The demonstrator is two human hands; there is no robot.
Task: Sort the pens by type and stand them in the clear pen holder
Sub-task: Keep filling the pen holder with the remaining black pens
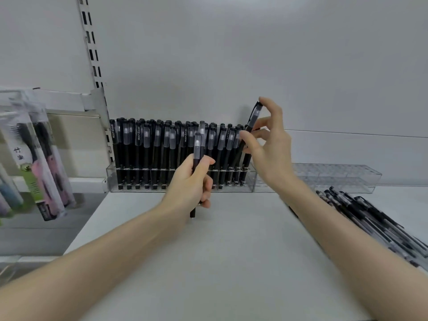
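White shelf (220,251) and a plain grey back wall (254,54) frame the scene; the clear pen holder (110,179) is set against that wall and is packed almost to its right end with standing pens (148,144), black with clear caps; a tilted pen (257,113) of the same type is pinched near its cap between thumb and fingertips of the right hand (268,147), with its lower end down among the last slots; the remaining fingers are spread apart; a spare pen (197,147) is gripped upright in the curled left hand (192,181), in front of the holder; whether a second one is held behind it cannot be told; loose pens (361,212) of another type are heaped at the right, near a second clear tray (335,177); hanging packets (41,158) are seen at the left

The step in hand is judged to be the seating of the tilted pen; it should be brought upright before being pushed down, so that the tip is guided into one free slot and the neighbours are not knocked; the pinch should be loosened only once the pen stands by itself
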